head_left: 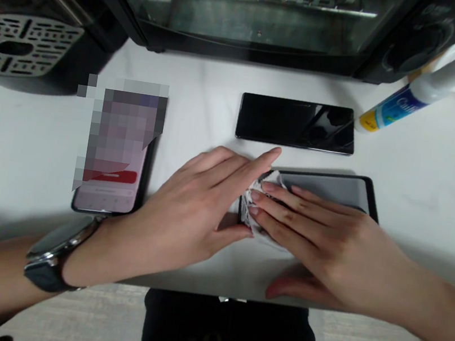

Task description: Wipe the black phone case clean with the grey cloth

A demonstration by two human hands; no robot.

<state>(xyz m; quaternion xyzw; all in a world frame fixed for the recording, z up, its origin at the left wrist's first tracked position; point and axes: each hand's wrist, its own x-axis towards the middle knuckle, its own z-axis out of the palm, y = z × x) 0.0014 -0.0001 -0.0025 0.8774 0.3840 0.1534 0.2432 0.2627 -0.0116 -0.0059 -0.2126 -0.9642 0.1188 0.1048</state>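
Partly past phone [336,187] edge, right hand [322,236]

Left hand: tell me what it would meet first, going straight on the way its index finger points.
The left hand would probably meet the dark-screened smartphone first, though it might pass above it, since its height is unclear.

Right fingers [289,215] partly hide the phone [338,187] beneath.

Left hand [199,203] palm down, thumb [231,236] spread, right hand [324,233] palm down, fingers [289,216] extended leftward
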